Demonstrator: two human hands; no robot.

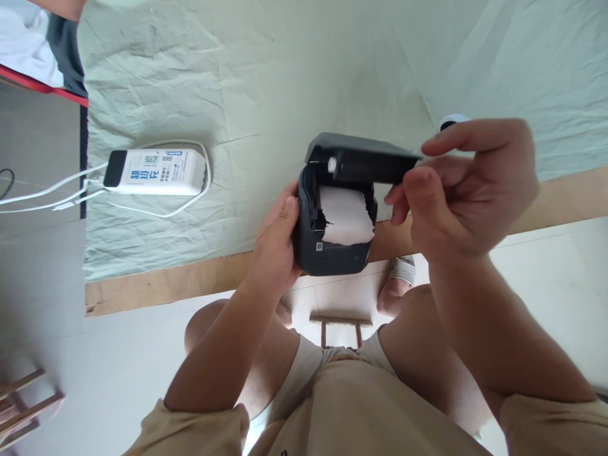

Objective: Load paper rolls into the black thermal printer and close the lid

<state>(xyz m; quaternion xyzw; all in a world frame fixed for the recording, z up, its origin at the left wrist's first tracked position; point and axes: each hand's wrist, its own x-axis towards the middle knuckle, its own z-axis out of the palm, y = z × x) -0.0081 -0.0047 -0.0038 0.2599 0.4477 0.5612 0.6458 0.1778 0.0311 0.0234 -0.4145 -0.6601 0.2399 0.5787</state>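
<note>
A dark grey label printer (332,259) hangs over the table's front edge, its hinged lid (365,158) raised. White paper (348,215) with a torn edge lies inside and curls over the front lip. My left hand (280,244) grips the printer's left side, thumb on top. My right hand (475,183) is at the right end of the lid, thumb and forefinger closed round its corner. Fingers of the left hand under the printer are hidden.
A white power bank (161,171) with white cables lies at the left on the green cloth (266,82). A white round object (453,120) sits behind my right hand. Below are the wooden table edge (156,291), a stool (341,322) and my knees. Another person's arm (61,7) shows top left.
</note>
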